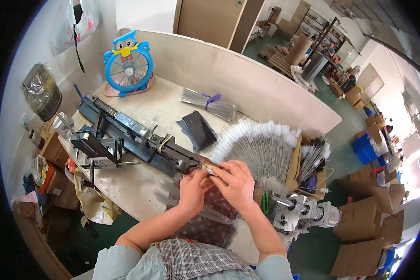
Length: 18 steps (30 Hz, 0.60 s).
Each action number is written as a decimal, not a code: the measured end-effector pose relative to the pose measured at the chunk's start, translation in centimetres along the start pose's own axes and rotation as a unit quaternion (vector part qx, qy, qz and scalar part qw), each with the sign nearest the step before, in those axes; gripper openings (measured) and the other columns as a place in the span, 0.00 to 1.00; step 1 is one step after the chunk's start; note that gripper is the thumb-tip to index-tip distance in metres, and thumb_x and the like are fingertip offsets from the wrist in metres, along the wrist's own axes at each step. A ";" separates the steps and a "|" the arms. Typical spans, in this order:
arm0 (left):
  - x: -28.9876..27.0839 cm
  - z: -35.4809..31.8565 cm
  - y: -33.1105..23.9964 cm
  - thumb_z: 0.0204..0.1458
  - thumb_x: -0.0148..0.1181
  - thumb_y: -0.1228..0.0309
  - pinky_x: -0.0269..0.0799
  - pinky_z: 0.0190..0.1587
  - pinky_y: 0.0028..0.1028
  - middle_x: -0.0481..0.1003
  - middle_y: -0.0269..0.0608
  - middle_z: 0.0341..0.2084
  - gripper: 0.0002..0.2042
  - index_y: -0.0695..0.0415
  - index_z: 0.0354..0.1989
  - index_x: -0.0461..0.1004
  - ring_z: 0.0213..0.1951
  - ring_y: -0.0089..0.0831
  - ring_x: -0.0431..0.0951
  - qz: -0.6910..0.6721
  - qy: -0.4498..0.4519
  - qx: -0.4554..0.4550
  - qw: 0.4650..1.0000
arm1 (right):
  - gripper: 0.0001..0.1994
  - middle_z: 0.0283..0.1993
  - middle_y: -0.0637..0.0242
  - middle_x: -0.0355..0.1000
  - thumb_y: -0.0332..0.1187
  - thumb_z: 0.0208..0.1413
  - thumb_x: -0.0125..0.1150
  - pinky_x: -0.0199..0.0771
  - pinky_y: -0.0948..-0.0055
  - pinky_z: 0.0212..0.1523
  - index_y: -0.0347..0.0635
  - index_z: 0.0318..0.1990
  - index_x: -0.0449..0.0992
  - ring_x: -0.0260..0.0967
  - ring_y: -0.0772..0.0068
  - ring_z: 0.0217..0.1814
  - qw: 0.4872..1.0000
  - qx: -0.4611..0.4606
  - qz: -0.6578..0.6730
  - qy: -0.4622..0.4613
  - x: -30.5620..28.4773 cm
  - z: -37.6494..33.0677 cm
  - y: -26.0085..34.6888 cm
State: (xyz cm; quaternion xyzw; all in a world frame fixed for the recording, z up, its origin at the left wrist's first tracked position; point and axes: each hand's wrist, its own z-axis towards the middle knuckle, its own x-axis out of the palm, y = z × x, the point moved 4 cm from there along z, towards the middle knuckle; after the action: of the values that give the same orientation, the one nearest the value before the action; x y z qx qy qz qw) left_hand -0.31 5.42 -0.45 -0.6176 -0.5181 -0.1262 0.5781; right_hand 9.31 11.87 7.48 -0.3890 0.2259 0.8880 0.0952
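Note:
My left hand [192,190] and my right hand [237,183] meet at the near end of a long dark metal bench device [168,151]. Both have their fingers closed in a pinch around the tip of that device. A small whitish and orange piece [209,167] shows at the fingertips, but what each hand grips is mostly hidden. Just beyond my right hand fans out a large pile of thin metal wires with white tufted ends [256,147]. More loose thin wires [170,195] lie left of my left hand, by a dark dotted cloth [221,200].
A dark phone [199,130] lies past the device, near a wire bundle with a purple tie [210,103]. A blue cartoon fan [128,70] stands at the back left. Right of my arm are green-handled snips [265,203] and a silver clamp-like machine [305,213]. Cardboard boxes [364,219] stand beyond.

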 end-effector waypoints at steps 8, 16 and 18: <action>-0.5 0.3 0.7 0.54 0.50 0.70 0.71 0.43 0.29 0.74 0.39 0.37 0.09 0.62 0.39 0.70 0.39 0.29 0.75 -0.030 -0.022 0.016 0.999 | 0.12 0.37 0.72 0.71 0.33 0.40 0.65 0.68 0.68 0.41 0.49 0.36 0.79 0.67 0.67 0.44 1.000 -0.009 -0.001 0.011 0.6 0.5 0.4; 0.0 -0.2 0.1 0.56 0.47 0.67 0.69 0.45 0.31 0.74 0.37 0.36 0.10 0.59 0.39 0.70 0.40 0.28 0.74 -0.032 -0.009 -0.012 0.999 | 0.13 0.38 0.69 0.72 0.32 0.38 0.67 0.69 0.68 0.41 0.45 0.36 0.79 0.67 0.63 0.43 0.999 0.005 0.011 0.034 0.5 0.8 0.5; -0.6 0.1 0.3 0.57 0.46 0.66 0.68 0.45 0.31 0.74 0.37 0.36 0.11 0.59 0.38 0.70 0.39 0.28 0.75 -0.043 -0.004 -0.018 0.999 | 0.14 0.38 0.68 0.73 0.32 0.37 0.67 0.69 0.68 0.41 0.44 0.36 0.79 0.67 0.63 0.43 1.000 0.004 0.020 0.011 0.4 1.0 0.9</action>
State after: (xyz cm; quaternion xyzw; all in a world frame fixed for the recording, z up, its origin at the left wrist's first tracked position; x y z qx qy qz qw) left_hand -0.35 5.28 -1.13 -0.6055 -0.5445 -0.1581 0.5585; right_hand 8.08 11.54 8.13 -0.3939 0.2378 0.8845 0.0766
